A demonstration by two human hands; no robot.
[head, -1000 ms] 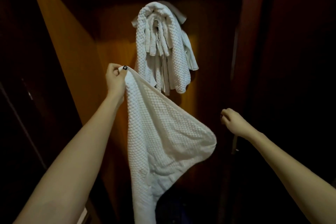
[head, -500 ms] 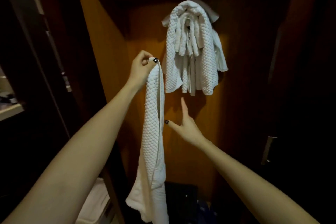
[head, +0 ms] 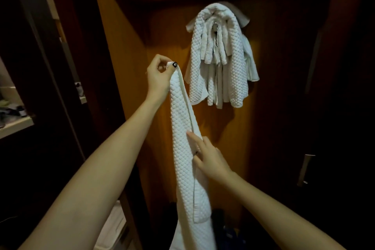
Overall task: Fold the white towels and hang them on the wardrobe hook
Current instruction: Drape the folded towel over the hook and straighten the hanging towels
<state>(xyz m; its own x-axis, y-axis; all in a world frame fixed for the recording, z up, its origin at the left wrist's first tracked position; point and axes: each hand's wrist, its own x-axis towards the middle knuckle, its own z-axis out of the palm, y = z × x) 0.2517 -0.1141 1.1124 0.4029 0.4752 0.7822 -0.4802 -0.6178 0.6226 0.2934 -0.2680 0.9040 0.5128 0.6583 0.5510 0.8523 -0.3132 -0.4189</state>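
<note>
A white waffle-textured towel (head: 182,148) hangs down in a long narrow strip in front of me. My left hand (head: 159,76) pinches its top corner at about chest height. My right hand (head: 207,154) has taken hold of the strip's right edge about halfway down, thumb in front and fingers behind the cloth. Several white towels (head: 220,61) hang bunched over the wardrobe hook (head: 215,25) on the wooden back panel, up and to the right of my left hand.
The wardrobe's orange-brown side panel (head: 121,67) stands to the left. A dark door with a metal handle (head: 304,170) is at the right. A shelf (head: 14,126) with small items sits at far left. Dark objects lie on the wardrobe floor below.
The towel, spread wide a second ago, has collapsed into a narrow hanging strip. My right hand came in from the right and took hold of its middle. My view shifted left.
</note>
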